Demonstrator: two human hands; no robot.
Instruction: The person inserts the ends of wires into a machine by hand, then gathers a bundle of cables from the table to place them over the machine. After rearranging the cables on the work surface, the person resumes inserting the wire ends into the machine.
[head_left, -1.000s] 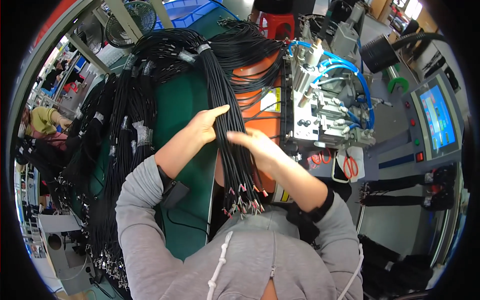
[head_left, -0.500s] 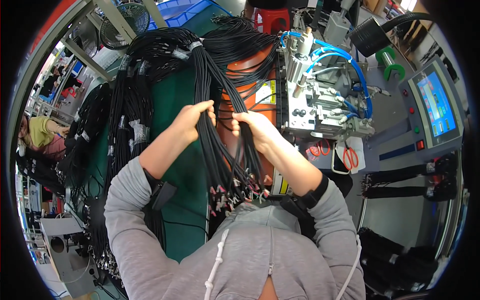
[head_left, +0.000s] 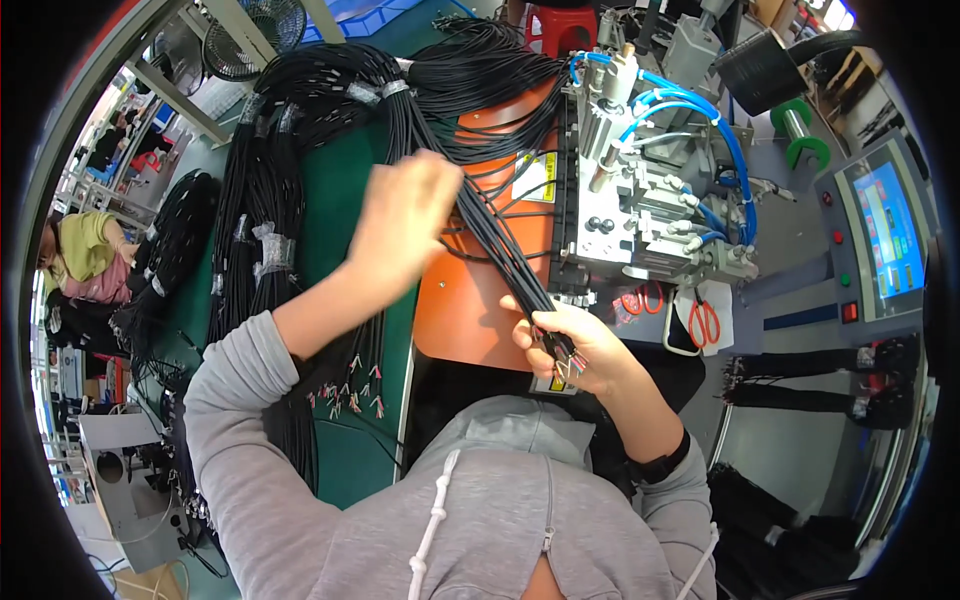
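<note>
black cable bundle, slanting across an orange plate, coloured wire ends toward the wearer.
right hand grasps the strands just behind the ends; left hand, blurred, is at the upper run, whether gripping cannot be told. likely flexible, smooth-jacketed, strands apt to slide on one another; light singly, weightier together; thin ends probably fragile. best hold: jacketed length behind the ends, or the pale-banded neck.

Black cables, orange plate, green tabletop (the hoses bright blue).
</note>
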